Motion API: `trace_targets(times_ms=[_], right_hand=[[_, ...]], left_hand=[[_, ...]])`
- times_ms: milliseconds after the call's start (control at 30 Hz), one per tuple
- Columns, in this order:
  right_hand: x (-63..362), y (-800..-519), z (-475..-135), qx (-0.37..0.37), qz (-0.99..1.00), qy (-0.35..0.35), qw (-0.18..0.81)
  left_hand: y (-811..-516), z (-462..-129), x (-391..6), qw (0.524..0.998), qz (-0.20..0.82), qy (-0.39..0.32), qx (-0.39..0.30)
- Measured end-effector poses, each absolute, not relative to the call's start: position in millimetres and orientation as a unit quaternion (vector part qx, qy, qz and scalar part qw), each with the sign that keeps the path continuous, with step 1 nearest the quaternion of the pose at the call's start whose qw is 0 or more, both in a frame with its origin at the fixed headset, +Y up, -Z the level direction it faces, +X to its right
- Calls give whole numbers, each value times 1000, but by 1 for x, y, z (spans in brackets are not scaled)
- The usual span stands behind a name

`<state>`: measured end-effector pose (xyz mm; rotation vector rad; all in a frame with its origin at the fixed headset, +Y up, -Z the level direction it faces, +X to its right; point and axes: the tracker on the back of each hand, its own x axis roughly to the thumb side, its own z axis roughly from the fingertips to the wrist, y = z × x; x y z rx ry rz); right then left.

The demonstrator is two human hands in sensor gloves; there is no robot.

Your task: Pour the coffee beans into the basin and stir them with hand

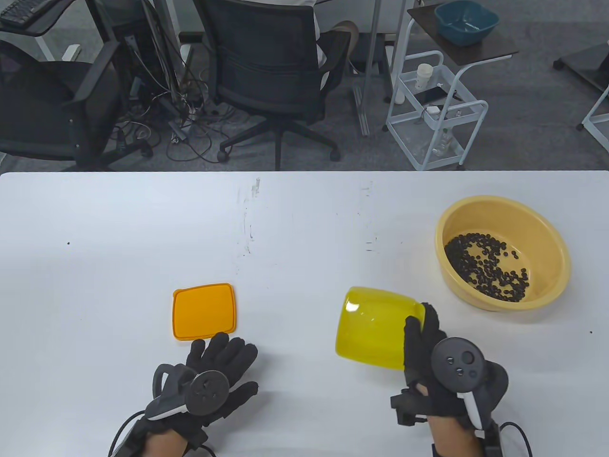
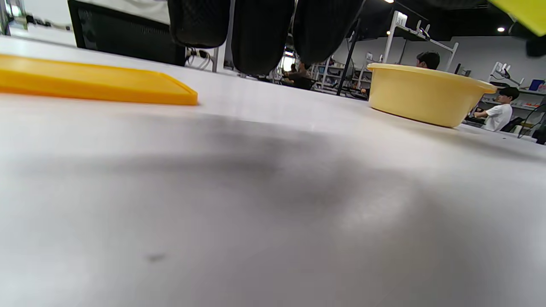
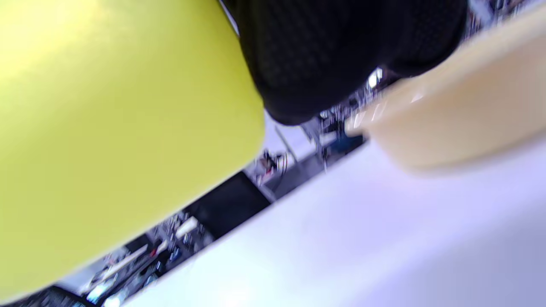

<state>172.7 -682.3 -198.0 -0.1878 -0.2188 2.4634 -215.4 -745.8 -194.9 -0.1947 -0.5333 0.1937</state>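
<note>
On bench, right: pale yellow basin [image 1: 503, 259] holding the coffee beans [image 1: 490, 269], already poured. Right hand [image 1: 440, 364], grip curled round the tilted, seemingly emptied yellow container [image 1: 376, 333]. Left hand [image 1: 214, 376] flat, fingers spread, beside orange lid [image 1: 204, 311]. Stirring pending.

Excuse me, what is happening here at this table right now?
The right hand grips a yellow container, tilted and apparently empty. The coffee beans already lie in the yellow basin. The left hand rests flat on the table, near the orange lid. Stirring has not begun.
</note>
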Motion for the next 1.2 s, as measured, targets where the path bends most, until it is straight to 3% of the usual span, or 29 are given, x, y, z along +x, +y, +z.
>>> trace_targets(times_ms=[133,333,567,667,733,867,933,1033,1200], right_hand=[[146,-705,-200,-47,951,-39,304],[123,-717,-188,-33,950,17,309],[108,-727,-188,-15,966,9,259],[110,-722,-185,-7,965,-17,260],[113,-720,-182,3,960,-19,280],[118,-719,-177,40,944,-33,326],[124,-714,-174,16,952,-49,300],[135,-713,-169,-15,970,-61,233],[146,-709,-173,-44,971,-94,218]], left_hand=[[-742,-192,-219,958,100,-258,-78],[-740,-184,-206,951,134,-270,-71],[-736,-183,-158,922,238,-261,-156],[-720,-194,-138,949,195,-197,-153],[-709,-208,-126,962,148,-179,-145],[-678,-250,-114,985,55,-151,-65],[-665,-277,-120,992,6,-121,-31],[-654,-325,-145,998,-56,-29,2],[-670,-397,-217,984,-63,162,-33]])
